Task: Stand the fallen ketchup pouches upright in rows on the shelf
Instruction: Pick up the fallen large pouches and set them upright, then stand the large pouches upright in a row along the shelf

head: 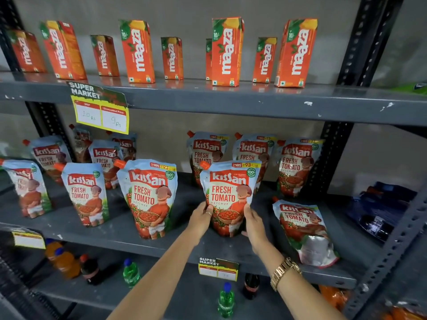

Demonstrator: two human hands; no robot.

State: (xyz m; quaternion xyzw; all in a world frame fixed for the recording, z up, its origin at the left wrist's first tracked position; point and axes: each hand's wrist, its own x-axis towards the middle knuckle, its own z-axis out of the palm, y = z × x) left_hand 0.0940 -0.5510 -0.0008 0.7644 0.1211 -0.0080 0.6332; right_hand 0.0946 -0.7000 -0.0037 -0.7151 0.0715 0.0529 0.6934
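Near the front edge of the middle shelf point(161, 247), the left hand point(200, 219) and the right hand point(253, 224) hold an upright ketchup pouch point(227, 181), fingers closed on its lower sides. To its right one fallen pouch point(302, 229) lies flat. Farther back, three pouches point(253, 153) stand in a row.

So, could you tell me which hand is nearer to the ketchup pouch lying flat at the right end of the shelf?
The right hand. It grips the right edge of the upright pouch, just left of the fallen pouch. The left hand holds that pouch's far edge.
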